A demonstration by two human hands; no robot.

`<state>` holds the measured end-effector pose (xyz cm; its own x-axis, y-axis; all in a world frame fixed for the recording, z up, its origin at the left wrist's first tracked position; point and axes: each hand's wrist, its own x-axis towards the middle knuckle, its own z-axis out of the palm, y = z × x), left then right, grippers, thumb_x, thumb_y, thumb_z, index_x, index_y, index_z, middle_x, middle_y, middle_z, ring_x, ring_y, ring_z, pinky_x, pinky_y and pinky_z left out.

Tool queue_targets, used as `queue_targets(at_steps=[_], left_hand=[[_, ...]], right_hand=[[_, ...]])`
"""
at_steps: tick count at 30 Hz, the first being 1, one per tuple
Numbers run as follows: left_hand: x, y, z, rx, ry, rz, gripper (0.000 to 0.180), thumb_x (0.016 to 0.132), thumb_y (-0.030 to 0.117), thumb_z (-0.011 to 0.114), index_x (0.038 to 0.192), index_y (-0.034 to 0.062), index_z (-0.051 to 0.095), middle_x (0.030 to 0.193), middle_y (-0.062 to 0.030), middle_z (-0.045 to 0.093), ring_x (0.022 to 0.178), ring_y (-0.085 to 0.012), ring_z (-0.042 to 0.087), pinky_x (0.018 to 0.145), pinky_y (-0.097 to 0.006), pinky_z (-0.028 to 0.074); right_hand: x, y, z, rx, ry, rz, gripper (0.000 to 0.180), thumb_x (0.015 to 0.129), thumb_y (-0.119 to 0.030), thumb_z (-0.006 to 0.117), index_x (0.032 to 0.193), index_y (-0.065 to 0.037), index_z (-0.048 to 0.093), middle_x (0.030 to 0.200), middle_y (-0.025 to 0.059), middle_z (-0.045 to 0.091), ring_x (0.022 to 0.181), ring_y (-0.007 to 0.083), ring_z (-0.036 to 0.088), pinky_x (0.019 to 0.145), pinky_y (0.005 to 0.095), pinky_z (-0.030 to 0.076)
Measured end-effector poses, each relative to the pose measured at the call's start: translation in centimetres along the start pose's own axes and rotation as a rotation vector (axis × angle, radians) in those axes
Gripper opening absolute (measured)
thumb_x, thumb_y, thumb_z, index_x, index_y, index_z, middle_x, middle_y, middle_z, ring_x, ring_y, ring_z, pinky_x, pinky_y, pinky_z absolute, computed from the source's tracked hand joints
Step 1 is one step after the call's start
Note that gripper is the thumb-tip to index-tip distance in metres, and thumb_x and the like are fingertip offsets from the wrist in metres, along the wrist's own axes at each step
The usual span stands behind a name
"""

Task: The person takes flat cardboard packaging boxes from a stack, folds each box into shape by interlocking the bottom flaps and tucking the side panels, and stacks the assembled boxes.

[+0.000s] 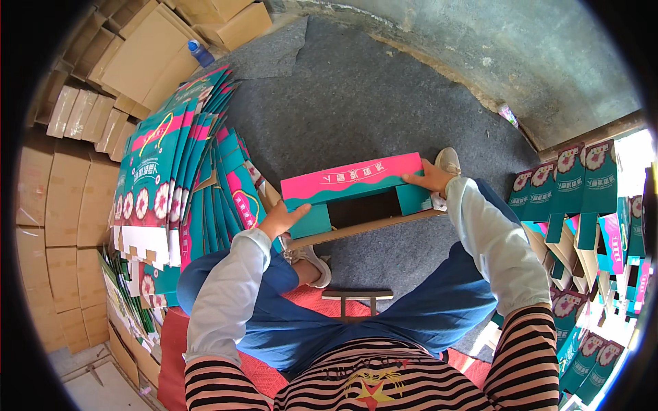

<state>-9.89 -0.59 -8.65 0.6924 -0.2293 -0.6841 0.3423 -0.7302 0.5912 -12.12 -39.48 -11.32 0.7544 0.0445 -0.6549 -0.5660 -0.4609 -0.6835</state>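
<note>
A pink and teal cardboard gift box (363, 175) is held up in front of me above my knees. Its near side gapes, showing a dark inside between two folded teal end flaps, with a brown cardboard edge below. My left hand (279, 218) is closed on the box's left end, thumb on the teal flap. At the right end my right hand (432, 179) grips it the same way, fingers by the pink panel's corner. Parts of both hands' fingers are hidden behind the cardboard.
Flattened teal and pink boxes (161, 164) lean in a thick stack to my left, beside piled brown cartons (65, 198). Standing teal boxes (569, 178) fill the right side. A blue bottle (200, 53) stands at the far left, and a concrete wall (548, 61) rises at the far right.
</note>
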Motion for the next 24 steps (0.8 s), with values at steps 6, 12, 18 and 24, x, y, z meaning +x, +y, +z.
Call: queue_targets(at_steps=[6,12,18,24], left_hand=[[0.3,-1.5,0.0,-0.061,-0.063,0.03,0.061,0.084,0.043,0.06,0.127,0.0035,0.041,0.111,-0.0134,0.058,0.094,-0.0253,0.062,0.067,-0.037,0.056],[0.8,-2.1,0.1,-0.037,-0.03,0.009,0.055,0.085,0.039,0.06,0.123,0.003,0.043,0.106,-0.0125,0.06,0.091,-0.0224,0.062,0.063,-0.033,0.056],[1.4,-2.1,0.5,-0.046,-0.003,0.045,0.052,0.085,0.038,0.06,0.118,0.0008,0.047,0.099,-0.0123,0.061,0.082,-0.0194,0.062,0.053,-0.03,0.054],[-0.7,1.4,-1.7,-0.075,0.203,0.232,0.045,0.083,0.03,0.065,0.112,-0.0003,0.051,0.091,-0.0081,0.06,0.071,-0.0142,0.058,0.049,-0.028,0.048]], right_hand=[[0.4,2.1,-0.6,-0.075,-0.096,-0.281,0.094,0.068,-0.052,0.073,0.135,-0.004,0.029,0.122,0.0184,0.051,0.109,0.031,0.053,0.086,0.0415,0.046],[1.5,2.8,0.5,-0.352,0.106,-0.35,0.086,0.068,-0.044,0.075,0.129,0.002,0.035,0.117,0.024,0.054,0.111,0.0351,0.052,0.095,0.0382,0.04],[1.1,2.7,0.3,-0.35,0.146,-0.33,0.084,0.067,-0.042,0.076,0.128,0.002,0.037,0.116,0.0249,0.054,0.111,0.037,0.052,0.095,0.0392,0.04],[-2.6,-2.2,-2.0,-0.336,0.333,-0.47,0.083,0.067,-0.039,0.075,0.128,0.0,0.036,0.107,0.0271,0.058,0.102,0.0418,0.054,0.089,0.0423,0.043]])
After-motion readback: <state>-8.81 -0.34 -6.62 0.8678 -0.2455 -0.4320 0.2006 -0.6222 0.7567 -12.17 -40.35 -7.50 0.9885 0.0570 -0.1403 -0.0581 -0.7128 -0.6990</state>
